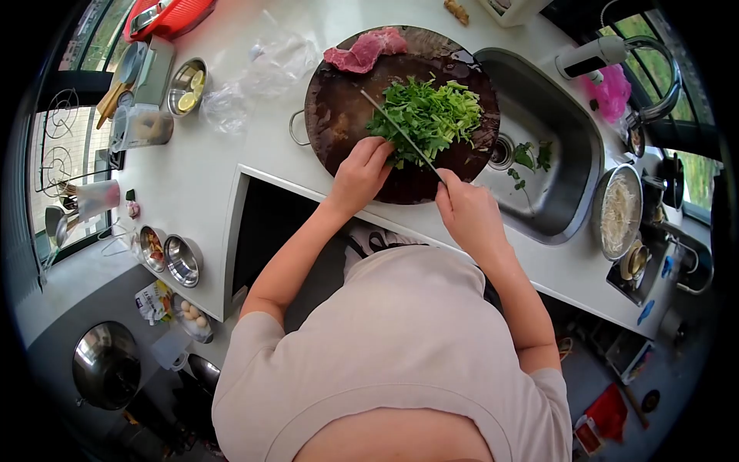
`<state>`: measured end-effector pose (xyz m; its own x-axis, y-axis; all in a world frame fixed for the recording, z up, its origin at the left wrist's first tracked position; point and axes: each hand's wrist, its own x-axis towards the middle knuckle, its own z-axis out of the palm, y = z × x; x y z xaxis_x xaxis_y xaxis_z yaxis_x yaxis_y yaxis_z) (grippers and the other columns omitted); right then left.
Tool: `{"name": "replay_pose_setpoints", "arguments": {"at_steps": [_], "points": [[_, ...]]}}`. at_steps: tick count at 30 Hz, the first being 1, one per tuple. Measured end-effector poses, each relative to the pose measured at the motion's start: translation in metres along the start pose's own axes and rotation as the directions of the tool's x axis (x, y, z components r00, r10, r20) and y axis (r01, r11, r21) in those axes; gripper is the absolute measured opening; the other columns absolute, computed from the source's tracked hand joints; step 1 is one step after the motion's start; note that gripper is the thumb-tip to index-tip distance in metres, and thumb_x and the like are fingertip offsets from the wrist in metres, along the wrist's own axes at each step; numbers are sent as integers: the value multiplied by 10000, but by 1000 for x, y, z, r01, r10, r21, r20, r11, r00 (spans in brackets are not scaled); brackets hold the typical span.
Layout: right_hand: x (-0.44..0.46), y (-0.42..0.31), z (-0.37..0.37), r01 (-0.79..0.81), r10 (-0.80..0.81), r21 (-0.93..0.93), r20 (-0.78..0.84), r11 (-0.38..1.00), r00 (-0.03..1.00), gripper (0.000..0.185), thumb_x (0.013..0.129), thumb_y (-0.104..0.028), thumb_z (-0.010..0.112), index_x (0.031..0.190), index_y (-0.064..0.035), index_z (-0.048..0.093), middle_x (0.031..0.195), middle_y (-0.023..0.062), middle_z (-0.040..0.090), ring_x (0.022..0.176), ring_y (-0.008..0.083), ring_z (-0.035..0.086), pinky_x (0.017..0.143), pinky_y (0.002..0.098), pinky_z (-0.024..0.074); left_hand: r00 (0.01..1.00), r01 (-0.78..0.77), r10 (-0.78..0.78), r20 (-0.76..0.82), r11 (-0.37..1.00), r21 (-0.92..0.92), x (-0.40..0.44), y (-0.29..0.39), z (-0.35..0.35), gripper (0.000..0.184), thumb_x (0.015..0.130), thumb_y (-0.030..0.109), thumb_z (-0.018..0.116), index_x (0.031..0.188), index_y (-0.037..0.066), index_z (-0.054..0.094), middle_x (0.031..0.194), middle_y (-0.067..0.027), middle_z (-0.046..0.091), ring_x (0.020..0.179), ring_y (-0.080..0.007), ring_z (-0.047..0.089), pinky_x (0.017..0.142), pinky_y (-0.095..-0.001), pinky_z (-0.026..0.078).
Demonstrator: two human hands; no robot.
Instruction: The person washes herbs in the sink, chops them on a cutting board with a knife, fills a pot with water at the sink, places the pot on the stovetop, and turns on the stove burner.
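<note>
Nearest to me on the head view is the person's pale shirt (400, 323), with both bare forearms stretched out over the counter (269, 154). Here's the right hand (469, 212), closed firmly around the handle of a knife (402, 135), the blade slanting away up and to the left across the chopped leafy greens (435, 112). Over to the left hand (362, 173): fingers bent, tips down at the near left edge of the greens, touching them; whether they pinch any, I can't tell. The greens sit heaped right of centre on a dark round chopping board (339, 115), which overlaps the left side of the steel sink (570, 173). A few loose leaves (525, 156) lie in that basin, near the drain. At the board's far edge I've got a slab of raw pink meat (366, 52), well apart from the blade. Left of the board, a crumpled clear plastic bag (246, 88), then a steel bowl (178, 77) holding cut lemon pieces (187, 102). Farthest out, a piece of ginger (456, 11) lies beyond the board, and a red basket (192, 21) fills the far left corner.
</note>
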<state>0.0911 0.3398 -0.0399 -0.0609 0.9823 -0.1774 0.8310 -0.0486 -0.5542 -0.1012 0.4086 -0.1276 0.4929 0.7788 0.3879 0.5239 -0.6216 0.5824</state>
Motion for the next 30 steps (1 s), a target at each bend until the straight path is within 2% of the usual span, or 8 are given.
{"name": "replay_pose_setpoints", "arguments": {"at_steps": [6,12,14,19,23,26,29,30], "points": [[3,-10,13,-76,110,-214,153,974,982,131,867,-143,513,939,-38,543,640,201,617,604,368,632,542,463,511,997,-82,81,18,995,54,4,-4,0,379,647,-16,666,1014,28,584,996,-113,569,962,-303,559,818,-365,483],[20,6,37,-73,75,-44,58,996,995,181,877,-149,501,950,11,546,637,235,608,612,410,619,572,494,510,995,-98,101,-13,985,140,6,2,-7,302,675,-21,653,971,26,626,983,-120,570,961,-305,559,821,-364,484],[25,20,31,-120,110,221,59,968,992,223,895,-171,494,983,19,572,667,233,616,619,406,609,595,475,507,998,-50,53,-30,995,88,-3,-3,-4,289,682,-31,647,965,28,635,971,-116,572,938,-299,569,797,-360,492],[7,0,8,11,-12,28,19,1000,1000,209,882,-161,506,1010,-11,576,676,197,628,596,372,620,564,445,510,998,10,-8,-67,1000,29,-7,-4,-4,266,700,-45,642,956,29,637,954,-107,577,865,-280,593,729,-344,506],[1,-14,4,-10,31,-136,152,991,988,140,874,-153,512,933,-28,538,687,185,639,594,358,631,539,463,511,996,-16,16,-85,1000,5,-5,-10,-3,239,710,-42,647,942,13,631,931,-107,585,840,-276,598,710,-339,507],[12,-16,13,-38,77,-180,215,983,973,133,874,-157,518,905,-28,528,672,189,636,604,362,635,549,474,514,997,-34,36,-74,999,20,-3,-14,-3,230,708,-36,649,934,1,627,913,-107,593,837,-277,600,708,-345,507],[23,-6,38,-32,54,-142,153,989,987,149,878,-155,515,914,-14,547,644,197,622,621,372,634,564,474,509,997,-52,54,-46,998,43,-5,-12,-5,228,706,-28,644,933,-6,628,909,-103,601,847,-274,597,728,-347,500],[25,2,40,-46,50,-32,131,998,990,157,880,-154,512,923,-9,553,636,199,616,622,375,630,567,472,505,997,-59,61,-38,997,53,-5,-10,-7,228,706,-25,641,934,-8,629,908,-101,603,853,-273,595,739,-347,497]]}}
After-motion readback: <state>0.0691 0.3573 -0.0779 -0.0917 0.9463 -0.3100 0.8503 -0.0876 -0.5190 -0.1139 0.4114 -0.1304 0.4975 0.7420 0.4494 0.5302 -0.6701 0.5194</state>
